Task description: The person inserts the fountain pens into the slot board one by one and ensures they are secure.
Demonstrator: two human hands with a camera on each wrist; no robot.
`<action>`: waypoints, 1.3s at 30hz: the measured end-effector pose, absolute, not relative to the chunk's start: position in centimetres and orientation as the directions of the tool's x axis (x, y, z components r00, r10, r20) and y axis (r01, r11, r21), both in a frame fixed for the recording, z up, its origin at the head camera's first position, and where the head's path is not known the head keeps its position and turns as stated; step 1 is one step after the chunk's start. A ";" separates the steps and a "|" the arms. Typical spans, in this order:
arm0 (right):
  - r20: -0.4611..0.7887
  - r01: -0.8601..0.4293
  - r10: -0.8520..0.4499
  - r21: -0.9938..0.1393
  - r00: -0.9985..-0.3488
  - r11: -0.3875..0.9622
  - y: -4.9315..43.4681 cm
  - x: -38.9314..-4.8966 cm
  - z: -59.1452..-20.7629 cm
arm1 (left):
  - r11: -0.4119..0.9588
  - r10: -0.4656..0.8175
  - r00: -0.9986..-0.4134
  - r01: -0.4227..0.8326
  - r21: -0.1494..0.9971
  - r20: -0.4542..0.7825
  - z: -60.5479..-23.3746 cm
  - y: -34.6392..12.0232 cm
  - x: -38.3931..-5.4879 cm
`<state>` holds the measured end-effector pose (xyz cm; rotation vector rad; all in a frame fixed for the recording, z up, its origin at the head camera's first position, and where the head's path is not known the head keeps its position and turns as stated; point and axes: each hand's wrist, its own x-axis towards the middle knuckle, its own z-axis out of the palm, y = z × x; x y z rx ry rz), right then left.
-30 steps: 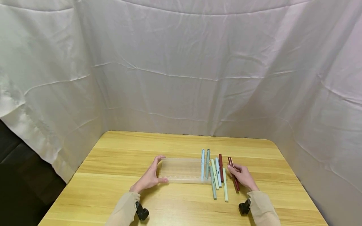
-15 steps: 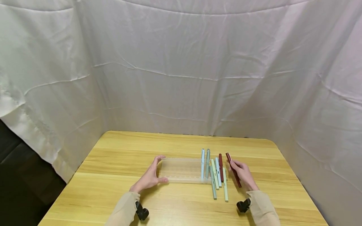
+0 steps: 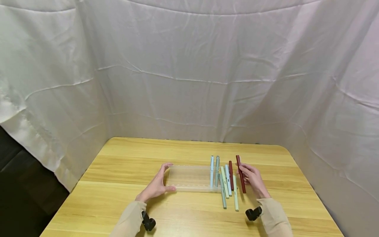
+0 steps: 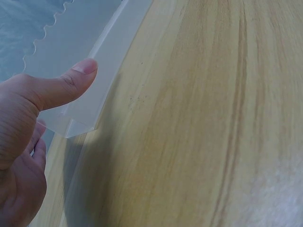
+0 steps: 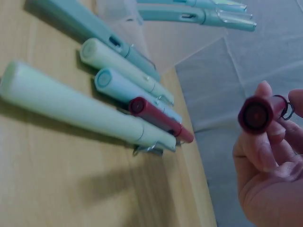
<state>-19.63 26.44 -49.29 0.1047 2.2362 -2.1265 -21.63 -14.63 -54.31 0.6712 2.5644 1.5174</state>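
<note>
My left hand (image 3: 155, 187) holds the left end of a clear pen stand (image 3: 189, 179), thumb on its front face. The left wrist view shows the stand's scalloped edge (image 4: 35, 45). A light blue pen (image 3: 212, 171) and a grey-green pen (image 3: 217, 172) lie across the stand's right end. My right hand (image 3: 254, 179) pinches a dark red pen (image 3: 240, 176), raised off the table; its round end (image 5: 255, 116) faces the right wrist camera. Just left of it lie loose pens: another dark red one (image 3: 231, 174), a light blue one (image 3: 228, 184) and several green ones (image 3: 236, 197).
The wooden table (image 3: 189, 214) carries everything. Pale grey cloth (image 3: 189, 82) hangs behind it and at both sides. A dark surface (image 3: 23, 184) shows at the far left. Black wrist cameras (image 3: 148, 223) sit below each sleeve.
My right hand has lifted the dark red pen and turned it from a slant to nearly upright in view, shifting it slightly left and away from me. The left hand and stand stay put.
</note>
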 end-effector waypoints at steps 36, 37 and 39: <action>0.137 -0.136 -0.003 -0.991 -0.991 -0.014 23.3 -19.6 -47.4 | 0.403 0.417 -0.896 0.330 0.853 0.150 -54.3 -14.7 -21.7; 0.134 -0.134 -0.004 -0.991 -0.991 -0.011 23.2 -19.6 -47.3 | 0.404 0.416 -0.897 0.330 0.853 0.150 -54.3 -14.7 -21.7; 0.133 -0.133 -0.007 -0.991 -0.991 -0.002 23.1 -19.6 -47.2 | 0.406 0.415 -0.897 0.329 0.852 0.149 -54.4 -14.7 -21.7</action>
